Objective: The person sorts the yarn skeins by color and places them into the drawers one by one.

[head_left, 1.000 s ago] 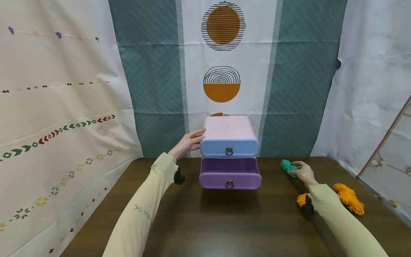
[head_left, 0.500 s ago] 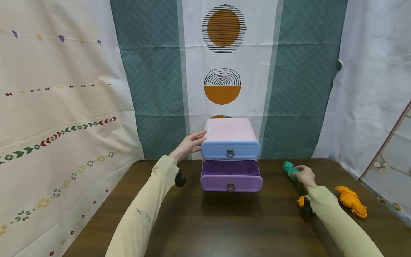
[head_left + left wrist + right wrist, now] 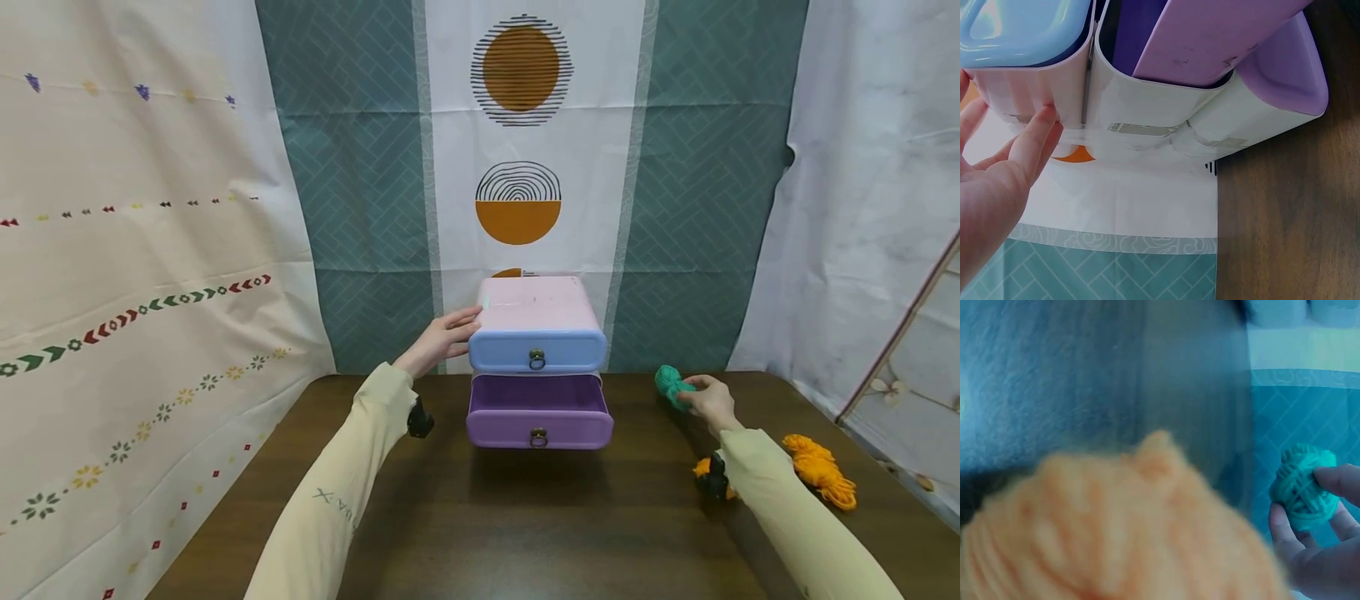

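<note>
One green yarn bundle (image 3: 671,385), pinched by right hand (image 3: 710,403), slightly higher than before.

Left hand (image 3: 441,340) touches drawers (image 3: 537,353), right hand (image 3: 709,402) pinching green yarn (image 3: 669,384)

Left sleeve (image 3: 333,483) reads "X" (image 3: 322,495); other letters (image 3: 344,509) unclear

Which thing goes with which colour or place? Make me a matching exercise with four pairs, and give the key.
Things:
1. Top drawer
2. Open drawer
3. Held yarn
4. Left hand

Colours and places:
A. Green
B. Touching the pink casing
C. Purple
D. Blue

Right pairs: 1-D, 2-C, 3-A, 4-B.
</note>
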Demonstrator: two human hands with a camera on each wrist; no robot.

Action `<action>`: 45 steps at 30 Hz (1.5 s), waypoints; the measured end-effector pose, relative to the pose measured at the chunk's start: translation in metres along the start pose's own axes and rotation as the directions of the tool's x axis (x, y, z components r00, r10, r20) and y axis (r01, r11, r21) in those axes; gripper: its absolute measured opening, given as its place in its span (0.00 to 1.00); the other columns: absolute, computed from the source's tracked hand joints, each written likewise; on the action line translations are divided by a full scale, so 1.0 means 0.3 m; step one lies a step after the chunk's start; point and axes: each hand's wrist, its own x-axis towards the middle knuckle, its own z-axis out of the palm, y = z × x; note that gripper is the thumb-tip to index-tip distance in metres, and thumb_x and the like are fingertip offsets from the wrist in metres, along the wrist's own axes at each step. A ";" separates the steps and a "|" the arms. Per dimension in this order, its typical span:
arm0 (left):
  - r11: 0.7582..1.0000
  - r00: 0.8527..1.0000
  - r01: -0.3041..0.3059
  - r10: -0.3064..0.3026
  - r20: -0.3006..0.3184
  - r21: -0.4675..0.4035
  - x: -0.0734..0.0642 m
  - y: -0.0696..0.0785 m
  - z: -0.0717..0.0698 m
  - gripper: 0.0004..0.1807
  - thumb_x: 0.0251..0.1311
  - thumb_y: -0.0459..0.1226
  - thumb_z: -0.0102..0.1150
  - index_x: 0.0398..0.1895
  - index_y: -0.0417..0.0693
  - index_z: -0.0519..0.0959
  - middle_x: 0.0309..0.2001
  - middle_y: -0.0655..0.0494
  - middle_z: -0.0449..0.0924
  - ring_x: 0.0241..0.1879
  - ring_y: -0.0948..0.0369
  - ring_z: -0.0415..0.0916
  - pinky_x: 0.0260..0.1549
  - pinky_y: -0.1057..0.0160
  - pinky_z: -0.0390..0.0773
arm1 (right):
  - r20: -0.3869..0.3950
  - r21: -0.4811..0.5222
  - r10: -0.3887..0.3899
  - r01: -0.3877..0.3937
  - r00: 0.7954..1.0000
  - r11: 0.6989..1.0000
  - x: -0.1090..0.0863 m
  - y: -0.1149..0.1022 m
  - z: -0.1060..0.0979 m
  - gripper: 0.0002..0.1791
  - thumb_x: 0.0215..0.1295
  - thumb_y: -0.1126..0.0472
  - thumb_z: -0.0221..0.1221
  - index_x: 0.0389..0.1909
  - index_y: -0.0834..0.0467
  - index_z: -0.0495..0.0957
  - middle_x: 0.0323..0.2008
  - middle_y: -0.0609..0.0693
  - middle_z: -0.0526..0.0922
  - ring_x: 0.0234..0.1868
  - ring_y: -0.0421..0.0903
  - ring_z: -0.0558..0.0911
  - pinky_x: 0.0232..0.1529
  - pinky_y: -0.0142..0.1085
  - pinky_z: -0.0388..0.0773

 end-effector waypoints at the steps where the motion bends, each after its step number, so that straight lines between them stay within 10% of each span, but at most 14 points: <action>1: 1.000 1.000 0.002 -0.002 0.001 0.003 -0.001 0.000 -0.001 0.27 0.64 0.41 0.52 0.66 0.54 0.61 0.61 0.49 0.61 0.55 0.56 0.66 0.49 0.56 0.68 | -0.003 0.002 -0.001 0.001 1.000 1.000 -0.002 -0.006 -0.001 0.20 0.56 0.69 0.57 0.48 0.75 0.68 0.44 0.70 0.69 0.28 0.47 0.77 0.31 0.39 0.78; 22: 1.000 1.000 0.004 -0.004 0.009 0.025 -0.002 -0.002 -0.001 0.28 0.63 0.42 0.52 0.66 0.56 0.61 0.62 0.52 0.61 0.54 0.55 0.66 0.49 0.56 0.69 | 0.048 -0.017 -0.124 0.125 0.991 0.992 -0.019 -0.105 -0.054 0.20 0.59 0.68 0.57 0.50 0.75 0.67 0.46 0.74 0.69 0.33 0.53 0.78 0.29 0.33 0.76; 45: 1.000 1.000 -0.009 0.009 0.021 0.021 -0.010 0.005 0.000 0.27 0.64 0.41 0.51 0.66 0.54 0.61 0.62 0.51 0.60 0.55 0.56 0.65 0.49 0.56 0.69 | 0.338 0.069 -0.246 0.237 0.909 0.969 -0.053 -0.222 -0.119 0.23 0.62 0.64 0.58 0.53 0.73 0.67 0.51 0.72 0.66 0.44 0.55 0.73 0.40 0.38 0.75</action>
